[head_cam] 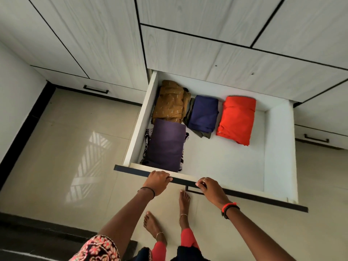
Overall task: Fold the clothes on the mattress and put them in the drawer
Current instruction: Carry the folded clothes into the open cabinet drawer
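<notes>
Left hand (158, 182) and right hand (209, 189) both curl over the front lip of the open white wooden drawer (226, 157) mid-frame, folded coloured clothes (236, 119) inside; a hard shove could trap fingers.

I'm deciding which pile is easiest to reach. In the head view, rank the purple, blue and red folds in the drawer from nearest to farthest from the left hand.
1. Purple fold: front left of the drawer, just behind the left hand.
2. Blue fold: middle, toward the back.
3. Red fold: right of the blue one.
</notes>
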The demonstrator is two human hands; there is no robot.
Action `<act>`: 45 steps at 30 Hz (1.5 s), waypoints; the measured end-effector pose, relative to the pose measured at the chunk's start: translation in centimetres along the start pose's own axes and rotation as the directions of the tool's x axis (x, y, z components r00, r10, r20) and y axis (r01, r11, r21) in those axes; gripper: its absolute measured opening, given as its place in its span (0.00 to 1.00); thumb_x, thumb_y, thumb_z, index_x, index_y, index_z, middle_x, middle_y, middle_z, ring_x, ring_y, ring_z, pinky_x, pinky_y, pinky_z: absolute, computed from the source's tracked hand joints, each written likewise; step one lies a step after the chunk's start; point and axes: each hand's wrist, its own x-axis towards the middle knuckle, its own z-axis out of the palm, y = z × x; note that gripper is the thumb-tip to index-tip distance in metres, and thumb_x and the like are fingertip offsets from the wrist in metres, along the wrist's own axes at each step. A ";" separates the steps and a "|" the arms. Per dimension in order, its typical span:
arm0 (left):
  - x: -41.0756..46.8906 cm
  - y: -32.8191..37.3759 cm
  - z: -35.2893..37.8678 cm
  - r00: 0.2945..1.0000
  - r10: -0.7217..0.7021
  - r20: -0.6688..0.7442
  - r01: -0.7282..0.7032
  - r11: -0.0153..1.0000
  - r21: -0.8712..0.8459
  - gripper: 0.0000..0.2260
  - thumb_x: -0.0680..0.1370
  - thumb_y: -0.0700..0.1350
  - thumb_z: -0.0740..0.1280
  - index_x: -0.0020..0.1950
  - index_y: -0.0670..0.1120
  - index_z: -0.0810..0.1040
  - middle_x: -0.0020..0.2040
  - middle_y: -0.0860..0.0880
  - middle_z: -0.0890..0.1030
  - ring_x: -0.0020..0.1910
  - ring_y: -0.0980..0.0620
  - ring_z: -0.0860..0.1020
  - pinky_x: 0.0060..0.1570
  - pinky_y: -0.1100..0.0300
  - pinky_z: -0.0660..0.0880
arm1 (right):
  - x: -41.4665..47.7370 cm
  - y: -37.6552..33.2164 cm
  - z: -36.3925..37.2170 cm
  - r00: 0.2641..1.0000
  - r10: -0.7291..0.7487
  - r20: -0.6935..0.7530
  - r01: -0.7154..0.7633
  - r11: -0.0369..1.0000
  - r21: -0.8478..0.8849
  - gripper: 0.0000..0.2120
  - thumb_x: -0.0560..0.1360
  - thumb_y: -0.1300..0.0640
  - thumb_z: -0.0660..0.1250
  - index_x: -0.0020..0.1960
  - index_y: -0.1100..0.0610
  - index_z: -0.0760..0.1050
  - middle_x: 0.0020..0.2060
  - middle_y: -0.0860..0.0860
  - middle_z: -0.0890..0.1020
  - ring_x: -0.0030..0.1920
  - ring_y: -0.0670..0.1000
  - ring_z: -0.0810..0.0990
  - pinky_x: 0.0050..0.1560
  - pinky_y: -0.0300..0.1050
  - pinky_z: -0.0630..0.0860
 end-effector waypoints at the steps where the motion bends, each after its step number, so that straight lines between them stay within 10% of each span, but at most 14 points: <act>1: -0.1 0.1 0.1 1.000 0.021 -0.009 -0.020 0.999 0.036 0.16 0.82 0.49 0.55 0.64 0.44 0.74 0.62 0.46 0.77 0.60 0.47 0.74 0.62 0.55 0.65 | -0.6 0.2 0.0 1.000 -0.007 0.016 0.006 1.000 0.007 0.13 0.78 0.51 0.64 0.58 0.57 0.77 0.55 0.51 0.80 0.57 0.49 0.77 0.57 0.38 0.70; 6: -0.4 0.2 0.7 0.998 0.046 -0.041 -0.038 0.982 0.187 0.15 0.81 0.44 0.58 0.67 0.44 0.71 0.64 0.47 0.76 0.63 0.48 0.73 0.63 0.57 0.67 | -1.8 1.2 0.5 0.995 -0.081 -0.050 0.070 0.980 -0.185 0.19 0.79 0.62 0.59 0.70 0.57 0.68 0.66 0.53 0.75 0.66 0.50 0.72 0.67 0.41 0.67; 19: -0.2 2.0 -0.4 1.000 -0.026 -0.006 0.027 0.914 0.404 0.09 0.79 0.37 0.61 0.57 0.47 0.76 0.54 0.49 0.79 0.54 0.50 0.78 0.46 0.58 0.73 | -2.0 1.9 1.0 0.970 -0.148 -0.191 0.066 0.923 -0.380 0.12 0.77 0.65 0.62 0.59 0.58 0.75 0.53 0.53 0.79 0.56 0.51 0.76 0.48 0.39 0.74; 31: 2.2 2.4 -2.0 1.000 0.020 -0.003 -0.016 0.896 0.444 0.13 0.79 0.33 0.58 0.62 0.42 0.71 0.58 0.46 0.77 0.58 0.47 0.76 0.50 0.56 0.74 | 0.0 1.2 -0.5 0.976 -0.148 -0.162 0.077 0.922 -0.379 0.18 0.68 0.73 0.69 0.57 0.63 0.77 0.49 0.58 0.79 0.50 0.56 0.79 0.40 0.43 0.80; 45: 9.5 3.3 -7.0 0.998 0.029 -0.059 0.000 0.896 0.444 0.13 0.79 0.33 0.56 0.62 0.42 0.71 0.59 0.46 0.76 0.59 0.47 0.75 0.53 0.56 0.73 | 6.7 -0.7 -7.1 0.965 -0.192 -0.180 0.100 0.901 -0.422 0.21 0.75 0.73 0.58 0.66 0.61 0.68 0.59 0.56 0.73 0.61 0.53 0.71 0.54 0.42 0.76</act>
